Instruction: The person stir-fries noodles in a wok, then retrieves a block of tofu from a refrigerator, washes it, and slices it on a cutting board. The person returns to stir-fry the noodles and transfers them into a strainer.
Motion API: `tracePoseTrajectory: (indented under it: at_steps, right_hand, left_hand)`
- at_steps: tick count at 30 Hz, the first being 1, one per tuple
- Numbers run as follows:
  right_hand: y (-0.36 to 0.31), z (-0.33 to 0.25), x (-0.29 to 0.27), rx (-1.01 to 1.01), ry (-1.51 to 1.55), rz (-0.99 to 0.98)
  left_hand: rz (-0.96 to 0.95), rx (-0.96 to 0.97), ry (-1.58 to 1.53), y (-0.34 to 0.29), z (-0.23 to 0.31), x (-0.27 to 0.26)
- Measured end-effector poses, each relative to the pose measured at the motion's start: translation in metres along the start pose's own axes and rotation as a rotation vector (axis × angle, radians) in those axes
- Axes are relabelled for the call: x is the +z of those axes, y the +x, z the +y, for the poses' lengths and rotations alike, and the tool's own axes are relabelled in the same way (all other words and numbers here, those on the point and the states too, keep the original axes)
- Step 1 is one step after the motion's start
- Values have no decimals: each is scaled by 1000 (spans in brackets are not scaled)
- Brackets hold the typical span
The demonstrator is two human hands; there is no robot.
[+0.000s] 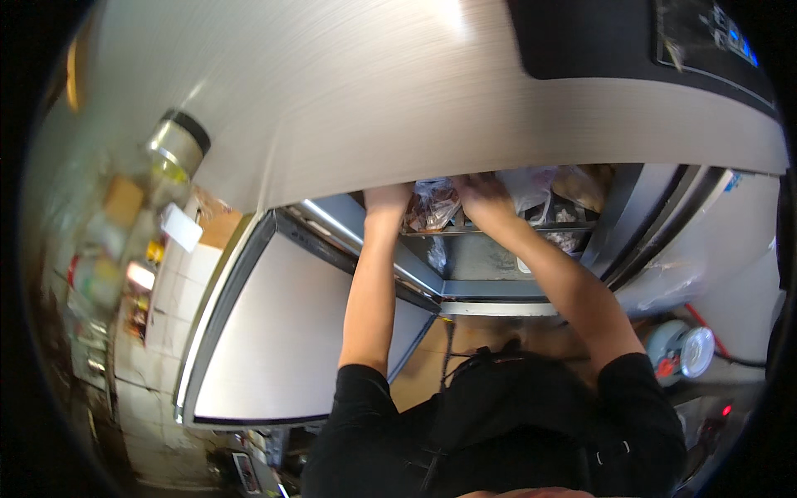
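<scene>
Both my arms reach into the open lower compartment of a stainless steel fridge. My left hand (387,199) is at the compartment's left side, its fingers hidden under the steel front above. Just right of it, a clear plastic bag (433,206) with reddish-brown contents lies on a wire shelf (531,227). My right hand (483,197) is at that bag's right side; its fingers are in shadow, and whether they grip anything is not visible. Beyond it are a whitish plastic bag (531,184) and a bag with tan contents (579,187).
The lower fridge door (274,332) stands swung open at my left. Above, the steel front (349,100) juts out over my hands. A lidded jar (180,139) is at the far left, near white tiles (166,332). A pale blue cylinder (677,349) stands low at the right.
</scene>
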State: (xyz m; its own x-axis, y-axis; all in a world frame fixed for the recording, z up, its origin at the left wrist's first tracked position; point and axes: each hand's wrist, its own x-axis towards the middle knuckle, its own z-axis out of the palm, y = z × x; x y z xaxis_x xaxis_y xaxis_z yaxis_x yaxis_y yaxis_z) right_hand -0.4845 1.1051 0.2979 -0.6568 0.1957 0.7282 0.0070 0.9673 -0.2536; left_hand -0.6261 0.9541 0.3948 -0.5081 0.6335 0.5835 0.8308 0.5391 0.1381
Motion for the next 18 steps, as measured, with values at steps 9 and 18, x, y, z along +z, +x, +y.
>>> tracePoseTrajectory:
  at_steps: [9,18]
  right_hand:
    - [-14,-46,-46,185,457,77]
    - [-152,-98,-92,391,281,-13]
  left_hand:
    - [-152,-558,-1040,-76,52,-88]
    - [-637,-971,-1689,-204,75,39]
